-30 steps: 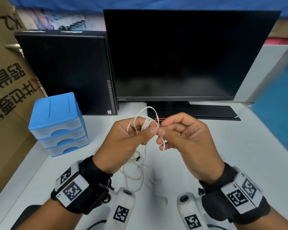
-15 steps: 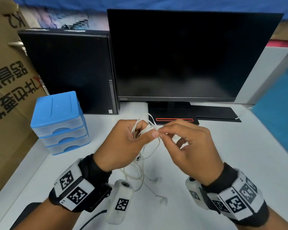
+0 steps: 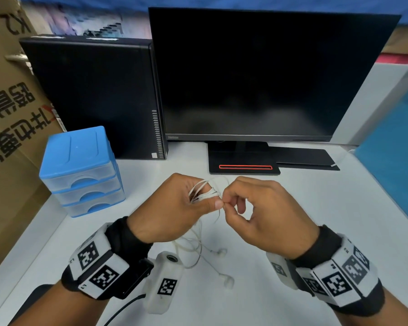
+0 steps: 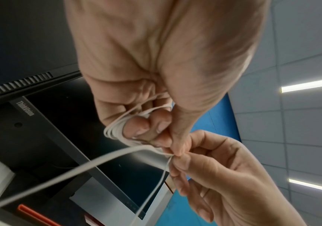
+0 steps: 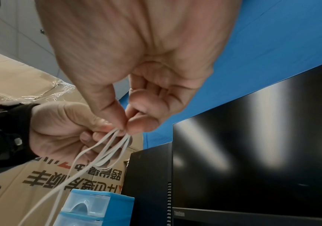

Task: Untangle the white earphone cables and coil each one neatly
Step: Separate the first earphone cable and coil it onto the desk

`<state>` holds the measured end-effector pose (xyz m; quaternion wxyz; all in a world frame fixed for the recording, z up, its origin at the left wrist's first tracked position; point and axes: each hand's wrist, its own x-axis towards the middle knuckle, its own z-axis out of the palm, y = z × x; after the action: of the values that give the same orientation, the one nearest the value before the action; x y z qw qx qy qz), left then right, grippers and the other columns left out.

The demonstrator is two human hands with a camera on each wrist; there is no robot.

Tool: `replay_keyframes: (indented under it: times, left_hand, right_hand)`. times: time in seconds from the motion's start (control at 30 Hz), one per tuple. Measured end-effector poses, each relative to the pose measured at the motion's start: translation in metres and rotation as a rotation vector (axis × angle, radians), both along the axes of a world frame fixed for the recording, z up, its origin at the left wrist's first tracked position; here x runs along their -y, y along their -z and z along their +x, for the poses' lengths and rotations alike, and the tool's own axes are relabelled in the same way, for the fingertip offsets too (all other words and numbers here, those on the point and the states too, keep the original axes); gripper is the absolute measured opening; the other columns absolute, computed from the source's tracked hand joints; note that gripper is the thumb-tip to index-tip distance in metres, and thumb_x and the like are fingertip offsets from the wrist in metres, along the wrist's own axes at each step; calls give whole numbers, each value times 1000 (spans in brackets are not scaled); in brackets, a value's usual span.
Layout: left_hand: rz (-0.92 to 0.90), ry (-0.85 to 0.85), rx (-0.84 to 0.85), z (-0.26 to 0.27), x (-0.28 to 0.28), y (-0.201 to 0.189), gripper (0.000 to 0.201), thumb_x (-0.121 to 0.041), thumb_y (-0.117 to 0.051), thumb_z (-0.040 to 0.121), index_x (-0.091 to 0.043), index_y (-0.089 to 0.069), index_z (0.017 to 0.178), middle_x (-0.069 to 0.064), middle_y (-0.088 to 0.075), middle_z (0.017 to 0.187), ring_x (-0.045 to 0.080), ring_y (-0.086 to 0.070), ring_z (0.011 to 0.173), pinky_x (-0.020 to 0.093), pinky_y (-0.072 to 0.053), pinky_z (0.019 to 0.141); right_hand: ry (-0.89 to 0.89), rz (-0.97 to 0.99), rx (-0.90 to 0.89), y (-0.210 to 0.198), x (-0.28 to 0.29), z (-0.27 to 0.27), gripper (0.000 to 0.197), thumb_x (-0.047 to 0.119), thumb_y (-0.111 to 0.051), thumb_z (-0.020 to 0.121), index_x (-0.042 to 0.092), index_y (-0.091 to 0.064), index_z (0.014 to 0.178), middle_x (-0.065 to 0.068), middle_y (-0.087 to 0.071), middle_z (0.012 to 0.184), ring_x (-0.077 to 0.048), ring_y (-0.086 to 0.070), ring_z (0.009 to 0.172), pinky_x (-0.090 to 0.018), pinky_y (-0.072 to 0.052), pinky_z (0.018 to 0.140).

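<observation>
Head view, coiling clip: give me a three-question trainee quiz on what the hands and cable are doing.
1. True or false: the thin white earphone cable is looped round the left hand's fingers.
2. What does the right hand do? A) lies flat on the white table B) pinches the cable C) touches the blue plastic drawer unit
3. Where are the white earbuds?

Key: 1 true; 2 B; 3 on the table, below the hands.
</observation>
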<state>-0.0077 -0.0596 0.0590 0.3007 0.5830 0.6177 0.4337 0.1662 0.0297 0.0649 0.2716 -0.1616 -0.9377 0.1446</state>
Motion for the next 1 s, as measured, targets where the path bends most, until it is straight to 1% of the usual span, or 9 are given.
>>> replay_keyframes:
  times: [0.13,0.23,0.3,0.53,0.6,0.73,0.83,0.93,1.0]
  left_hand:
    - [-1,43,-2,2,0,2,35,-22,-67,91,6,-57,74,1,-38,59,13,-32,56,23,-32,53]
    - [33,49,59,-1,-2,-1,27,-22,-67,91,1,-64,77,9,-46,61,14,-40,57,25,-38,53]
    - [83,59,123,-3,-1,-2,26,-23,-68,90,0,-67,79,14,-53,65,21,-45,58,29,-43,55]
    - [260,41,121,4,3,-4,5,-12,-71,83,-11,-76,85,16,-67,75,31,-60,67,38,-51,63]
    - [295,30,27,5,5,-6,6,-12,-71,82,-14,-77,86,11,-66,71,32,-60,67,37,-52,63]
    - [364,24,-146,5,8,-11,10,-8,-73,82,-17,-75,81,-7,-57,63,16,-53,58,22,-46,60]
    - [404,12,-244,6,9,-14,12,-5,-74,80,-16,-73,77,-12,-54,62,16,-52,56,22,-46,57]
    - [440,-3,-315,7,9,-14,16,-5,-74,79,-17,-69,70,-15,-50,61,16,-51,54,24,-46,56]
    - [463,-9,-358,7,9,-14,16,-4,-73,77,-17,-67,68,-16,-48,60,16,-50,54,26,-46,54]
  right_hand:
    - [21,-100,-5,0,1,-1,2,20,-63,74,21,-62,75,16,-52,64,-13,-56,58,-32,-51,55]
    - [-1,-319,-106,-3,0,-2,8,7,-68,73,14,-65,73,9,-59,63,-9,-56,52,-11,-40,48]
    - [-31,-503,-182,-5,-3,-1,14,-7,-68,73,7,-66,71,-1,-62,65,-3,-52,47,-6,-35,45]
    - [-85,-637,-269,-4,-5,-1,10,2,-68,72,13,-67,71,-7,-64,68,-19,-57,61,-35,-46,45]
    - [-96,-662,-266,-5,-4,-1,7,4,-67,72,10,-67,71,-9,-64,68,-14,-56,58,-29,-45,43]
    - [-124,-726,-267,-9,-2,-1,4,3,-65,72,6,-66,70,-9,-63,64,-5,-52,52,-8,-39,46]
    - [-128,-709,-258,-10,1,-1,4,2,-66,73,5,-67,71,-10,-64,65,-5,-53,53,-8,-40,47]
    - [-88,-665,-225,-10,3,-1,7,4,-69,73,11,-67,71,-8,-64,67,-6,-54,57,-20,-40,44]
    - [-69,-645,-205,-9,5,-1,14,0,-71,74,13,-67,70,-6,-63,65,-5,-51,54,-17,-36,43]
